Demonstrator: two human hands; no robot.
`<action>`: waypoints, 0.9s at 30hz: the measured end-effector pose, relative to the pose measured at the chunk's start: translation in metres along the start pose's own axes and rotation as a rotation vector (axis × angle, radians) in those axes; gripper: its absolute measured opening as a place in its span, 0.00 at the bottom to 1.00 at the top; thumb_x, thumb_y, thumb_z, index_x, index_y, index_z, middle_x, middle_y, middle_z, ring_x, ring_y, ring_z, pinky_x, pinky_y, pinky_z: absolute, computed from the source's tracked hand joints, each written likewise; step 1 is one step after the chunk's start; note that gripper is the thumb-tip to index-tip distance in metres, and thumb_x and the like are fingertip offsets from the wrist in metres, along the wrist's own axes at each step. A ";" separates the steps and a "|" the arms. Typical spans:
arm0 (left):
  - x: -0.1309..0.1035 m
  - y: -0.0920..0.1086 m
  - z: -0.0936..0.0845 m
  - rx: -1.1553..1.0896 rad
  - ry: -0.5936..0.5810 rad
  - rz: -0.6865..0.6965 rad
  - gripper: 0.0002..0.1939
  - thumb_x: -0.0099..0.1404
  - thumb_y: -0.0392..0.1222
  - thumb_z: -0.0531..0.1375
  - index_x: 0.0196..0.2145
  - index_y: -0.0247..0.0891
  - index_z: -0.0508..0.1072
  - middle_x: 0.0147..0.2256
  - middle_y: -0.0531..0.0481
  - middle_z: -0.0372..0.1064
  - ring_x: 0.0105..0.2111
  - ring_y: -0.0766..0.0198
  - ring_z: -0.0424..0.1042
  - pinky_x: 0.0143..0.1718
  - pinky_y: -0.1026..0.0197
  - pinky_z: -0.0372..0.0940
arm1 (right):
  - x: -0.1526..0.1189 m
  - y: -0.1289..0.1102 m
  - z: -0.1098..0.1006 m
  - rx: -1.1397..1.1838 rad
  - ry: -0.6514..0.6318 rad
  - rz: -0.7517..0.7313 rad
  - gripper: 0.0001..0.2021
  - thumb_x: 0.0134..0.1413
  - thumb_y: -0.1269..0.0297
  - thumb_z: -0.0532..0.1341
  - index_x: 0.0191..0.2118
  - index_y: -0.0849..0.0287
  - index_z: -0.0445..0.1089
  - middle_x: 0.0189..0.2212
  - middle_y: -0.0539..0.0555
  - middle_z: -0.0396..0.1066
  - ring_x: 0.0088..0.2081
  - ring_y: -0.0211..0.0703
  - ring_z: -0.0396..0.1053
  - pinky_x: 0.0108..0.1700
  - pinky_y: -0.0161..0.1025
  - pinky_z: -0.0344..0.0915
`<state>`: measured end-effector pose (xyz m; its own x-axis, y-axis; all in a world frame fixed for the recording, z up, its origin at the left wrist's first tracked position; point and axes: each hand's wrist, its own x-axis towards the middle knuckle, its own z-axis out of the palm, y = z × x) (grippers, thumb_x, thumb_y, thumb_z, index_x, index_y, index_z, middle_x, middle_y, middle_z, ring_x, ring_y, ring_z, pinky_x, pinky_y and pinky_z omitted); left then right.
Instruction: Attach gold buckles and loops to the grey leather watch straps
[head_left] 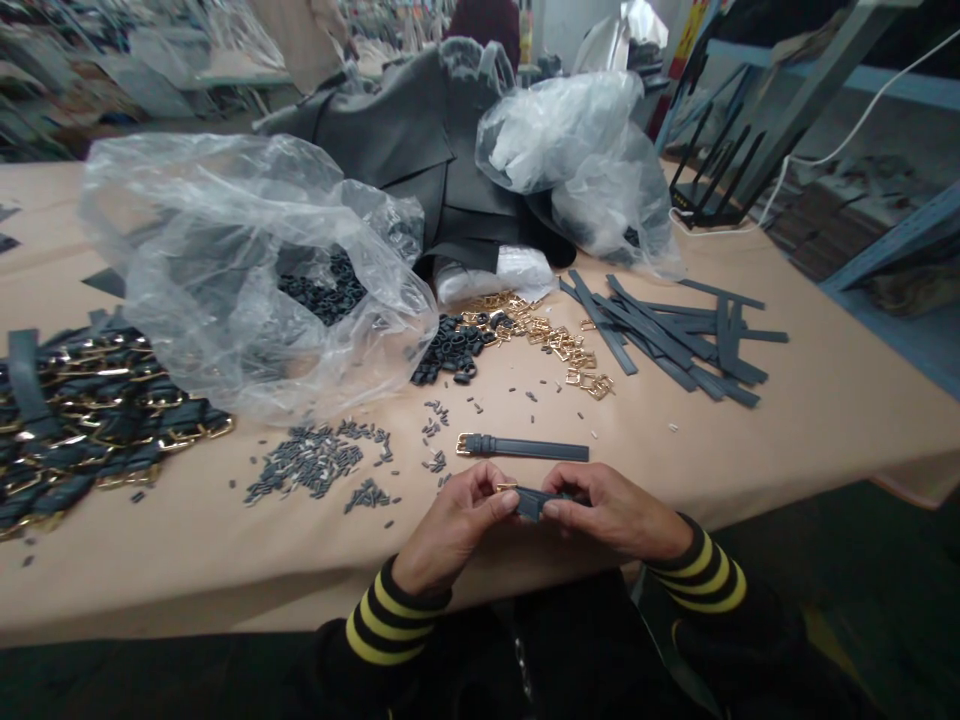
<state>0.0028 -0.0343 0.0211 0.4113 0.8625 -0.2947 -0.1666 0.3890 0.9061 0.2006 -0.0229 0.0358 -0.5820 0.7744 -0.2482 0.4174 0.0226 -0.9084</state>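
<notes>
Near the table's front edge, my left hand pinches the buckle end of a dark strap; a bit of gold buckle shows at its fingertips. The same strap is gripped a little further right by my right hand, with its far end partly hidden under the fingers. Just beyond both hands lies a strap with a gold buckle, flat on the table. Small dark pieces are scattered left of my left hand. Gold buckles and black loops lie in heaps further back.
Buckled straps are piled at the far left. A clear plastic bag holds black loops, and another plastic bag stands behind. Loose dark strips lie on the brown-covered table at right. A black router-like device sits at the back right.
</notes>
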 end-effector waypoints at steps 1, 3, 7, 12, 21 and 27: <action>0.001 0.000 -0.001 0.031 0.023 0.013 0.11 0.55 0.42 0.61 0.26 0.35 0.61 0.25 0.54 0.63 0.26 0.69 0.63 0.29 0.65 0.57 | 0.001 -0.001 0.000 0.036 -0.019 0.005 0.07 0.51 0.64 0.58 0.33 0.63 0.66 0.24 0.49 0.68 0.27 0.35 0.64 0.29 0.31 0.58; 0.002 -0.002 -0.001 0.073 0.059 0.043 0.12 0.55 0.43 0.61 0.26 0.35 0.61 0.25 0.55 0.63 0.25 0.69 0.63 0.28 0.65 0.57 | 0.004 -0.001 0.002 0.122 -0.053 0.016 0.09 0.51 0.62 0.58 0.33 0.63 0.65 0.24 0.50 0.68 0.27 0.36 0.65 0.29 0.31 0.59; 0.001 -0.002 -0.002 0.048 0.069 0.079 0.11 0.55 0.42 0.61 0.26 0.35 0.60 0.26 0.54 0.61 0.26 0.70 0.63 0.30 0.65 0.59 | 0.014 0.003 0.006 0.323 -0.072 0.064 0.11 0.53 0.59 0.56 0.30 0.63 0.62 0.23 0.50 0.68 0.21 0.33 0.64 0.24 0.30 0.57; 0.002 0.001 -0.011 -0.064 -0.021 0.024 0.10 0.55 0.41 0.61 0.30 0.35 0.63 0.27 0.55 0.63 0.26 0.71 0.65 0.30 0.66 0.61 | 0.022 -0.006 0.004 0.073 -0.033 0.036 0.07 0.51 0.63 0.58 0.28 0.61 0.62 0.20 0.47 0.66 0.22 0.33 0.62 0.25 0.30 0.55; 0.012 0.005 -0.026 0.186 0.172 0.014 0.13 0.59 0.46 0.56 0.26 0.32 0.66 0.16 0.54 0.64 0.15 0.72 0.62 0.19 0.69 0.58 | 0.093 -0.036 -0.025 -0.462 -0.004 -0.192 0.09 0.55 0.64 0.54 0.32 0.61 0.70 0.26 0.50 0.70 0.28 0.35 0.66 0.30 0.30 0.58; 0.018 -0.003 -0.033 0.122 0.271 -0.001 0.13 0.57 0.48 0.57 0.26 0.33 0.64 0.16 0.55 0.65 0.14 0.73 0.62 0.17 0.70 0.57 | 0.174 -0.033 -0.028 -0.794 0.223 -0.123 0.10 0.53 0.72 0.54 0.37 0.59 0.71 0.36 0.56 0.70 0.40 0.43 0.66 0.41 0.36 0.58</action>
<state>-0.0188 -0.0096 0.0038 0.1541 0.9236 -0.3509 -0.0505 0.3621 0.9308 0.1049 0.1289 0.0318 -0.5384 0.8426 -0.0145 0.7767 0.4895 -0.3964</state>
